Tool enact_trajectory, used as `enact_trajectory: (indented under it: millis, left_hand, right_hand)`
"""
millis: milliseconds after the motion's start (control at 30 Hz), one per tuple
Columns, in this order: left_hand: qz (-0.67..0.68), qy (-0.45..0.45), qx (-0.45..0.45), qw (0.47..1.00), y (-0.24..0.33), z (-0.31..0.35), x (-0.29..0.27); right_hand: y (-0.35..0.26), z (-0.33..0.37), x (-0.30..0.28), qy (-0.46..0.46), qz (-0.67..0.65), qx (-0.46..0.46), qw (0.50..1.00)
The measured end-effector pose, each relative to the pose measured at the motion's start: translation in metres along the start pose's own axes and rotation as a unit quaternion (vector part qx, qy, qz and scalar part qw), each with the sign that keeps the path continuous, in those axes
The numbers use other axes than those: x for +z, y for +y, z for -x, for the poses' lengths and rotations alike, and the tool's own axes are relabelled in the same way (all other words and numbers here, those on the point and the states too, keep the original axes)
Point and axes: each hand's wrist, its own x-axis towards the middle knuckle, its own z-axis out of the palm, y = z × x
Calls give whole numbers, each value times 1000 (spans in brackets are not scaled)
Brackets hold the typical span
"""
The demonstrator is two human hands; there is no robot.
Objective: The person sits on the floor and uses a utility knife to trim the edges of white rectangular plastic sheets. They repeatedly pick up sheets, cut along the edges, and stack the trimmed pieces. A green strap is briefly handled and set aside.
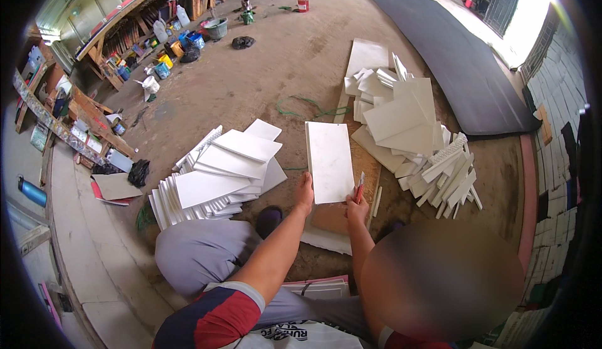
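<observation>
A white rectangular board [332, 162], perhaps foam, is held upright in front of me. My left hand [304, 193] grips its lower left edge, with the fingers behind it. Close to the board's lower right corner, my right hand [357, 209] is closed around a red utility knife [359, 188] whose tip points up. Below the board lies a brown wooden work board [332, 217] on the floor. To the left is a stack of white cut panels [229, 167]. A heap of white panels and strips [407, 120] lies to the right.
A long dark sheet [458, 61] stretches across the floor at the far right. Green string [313, 106] lies beyond the board. Paint cans, buckets [216, 28] and bottles crowd the far left beside a wooden rack. A blue bottle [32, 191] is at the left edge.
</observation>
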Motion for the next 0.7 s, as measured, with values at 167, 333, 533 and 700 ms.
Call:
enact_trajectory:
  millis: [167, 333, 533, 700]
  left_hand:
    - [103, -14, -2, 995, -10, -7, -5]
    - [87, -17, -19, 996, -21, -5, 5]
    - [117, -26, -36, 992, -61, -35, -12]
    - [113, -28, -86, 989, -57, -19, 4]
  right_hand:
    - [0, 4, 6, -2, 32, -18, 999]
    - [3, 8, -9, 8, 28, -22, 999]
    - [-29, 35, 0, 20, 132, -119, 984]
    - [-33, 33, -24, -37, 59, -71, 995]
